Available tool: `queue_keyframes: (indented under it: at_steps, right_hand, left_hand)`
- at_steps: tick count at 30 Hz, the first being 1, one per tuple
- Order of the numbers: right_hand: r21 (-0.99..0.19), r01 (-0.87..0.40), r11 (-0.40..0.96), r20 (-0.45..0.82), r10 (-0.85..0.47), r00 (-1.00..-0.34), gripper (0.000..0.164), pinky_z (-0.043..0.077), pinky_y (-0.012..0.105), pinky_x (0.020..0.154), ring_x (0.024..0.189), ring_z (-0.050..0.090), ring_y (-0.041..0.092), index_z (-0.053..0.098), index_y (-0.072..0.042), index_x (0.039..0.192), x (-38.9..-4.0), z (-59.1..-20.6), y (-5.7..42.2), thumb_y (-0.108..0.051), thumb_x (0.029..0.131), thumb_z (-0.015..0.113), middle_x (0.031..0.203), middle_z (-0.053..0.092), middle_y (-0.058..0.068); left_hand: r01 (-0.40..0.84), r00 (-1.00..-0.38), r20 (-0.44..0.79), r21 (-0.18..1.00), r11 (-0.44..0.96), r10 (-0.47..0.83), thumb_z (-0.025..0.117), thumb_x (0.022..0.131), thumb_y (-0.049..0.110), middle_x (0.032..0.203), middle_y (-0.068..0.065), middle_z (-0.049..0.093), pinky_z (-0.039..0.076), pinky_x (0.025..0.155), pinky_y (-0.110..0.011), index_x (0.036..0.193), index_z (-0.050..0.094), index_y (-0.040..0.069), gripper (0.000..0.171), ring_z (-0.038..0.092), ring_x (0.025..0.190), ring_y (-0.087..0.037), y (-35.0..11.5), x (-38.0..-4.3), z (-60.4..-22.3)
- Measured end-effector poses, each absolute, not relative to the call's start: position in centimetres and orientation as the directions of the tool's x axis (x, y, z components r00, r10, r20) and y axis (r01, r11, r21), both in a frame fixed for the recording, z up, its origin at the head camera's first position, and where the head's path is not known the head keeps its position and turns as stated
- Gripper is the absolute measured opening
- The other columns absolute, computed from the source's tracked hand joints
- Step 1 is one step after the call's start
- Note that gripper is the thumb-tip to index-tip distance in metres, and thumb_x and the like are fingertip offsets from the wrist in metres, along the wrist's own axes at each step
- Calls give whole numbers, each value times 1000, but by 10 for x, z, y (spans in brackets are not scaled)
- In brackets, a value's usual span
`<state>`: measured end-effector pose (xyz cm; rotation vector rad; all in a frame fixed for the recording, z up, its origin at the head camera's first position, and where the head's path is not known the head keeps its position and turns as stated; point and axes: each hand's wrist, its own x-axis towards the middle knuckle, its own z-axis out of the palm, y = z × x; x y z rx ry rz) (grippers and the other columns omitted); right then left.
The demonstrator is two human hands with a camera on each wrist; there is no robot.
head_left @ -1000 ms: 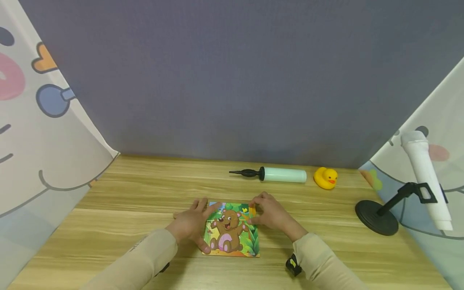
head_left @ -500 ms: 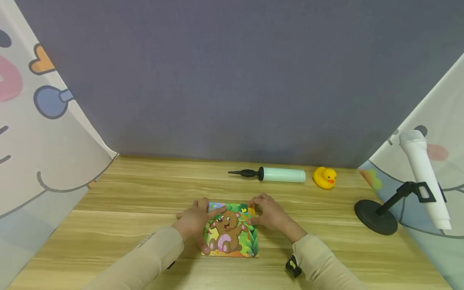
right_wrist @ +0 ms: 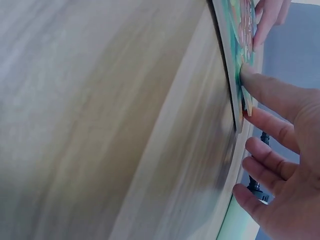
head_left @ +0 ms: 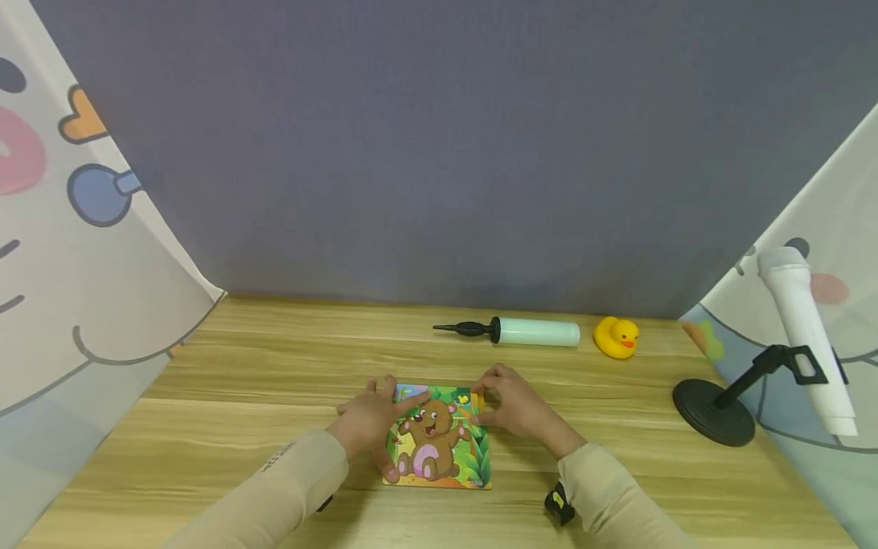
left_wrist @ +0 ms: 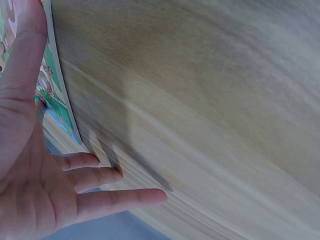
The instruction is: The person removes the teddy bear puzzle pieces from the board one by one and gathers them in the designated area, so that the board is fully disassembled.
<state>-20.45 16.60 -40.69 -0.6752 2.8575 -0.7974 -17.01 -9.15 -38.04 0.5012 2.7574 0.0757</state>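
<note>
In the head view a square bear picture puzzle (head_left: 434, 450) lies flat on the wooden table. My left hand (head_left: 366, 423) spreads over its left side; its thumb rests along the left edge and one finger lies across the picture's upper part. The other fingers of the left hand (left_wrist: 40, 192) extend straight past the board in the left wrist view. With thumb and index finger, my right hand (head_left: 513, 404) pinches a puzzle piece (right_wrist: 247, 104) at the upper right corner. That piece sits slightly raised off the board, and the fingers hide part of it.
Behind the puzzle lies a pale green hand pump (head_left: 538, 332) with a black nozzle, beside a yellow rubber duck (head_left: 616, 338). At the right, a white microphone (head_left: 805, 335) leans in a black stand (head_left: 713, 412). A grey partition (head_left: 439, 152) rises along the back.
The left hand has shifted slightly to the right, its finger reaching farther across the picture. The right hand keeps its place at the upper right corner.
</note>
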Motion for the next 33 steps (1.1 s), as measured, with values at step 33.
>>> queue_keyframes:
  at_steps: [33]
  right_hand:
    - [-492, -430, 757, 89, -447, -890, 41, 51, 57, 97, 111, 61, 32, 74, -14, 121, -206, -402, 220, -30, 85, 84, 118, 65, 4]
  left_hand:
    - [322, -883, -314, 134, 937, 348, 96, 48, 48, 161, -26, 24, 35, 92, -85, 161, 25, 9, 139, 28, 143, -56, -96, -169, -387]
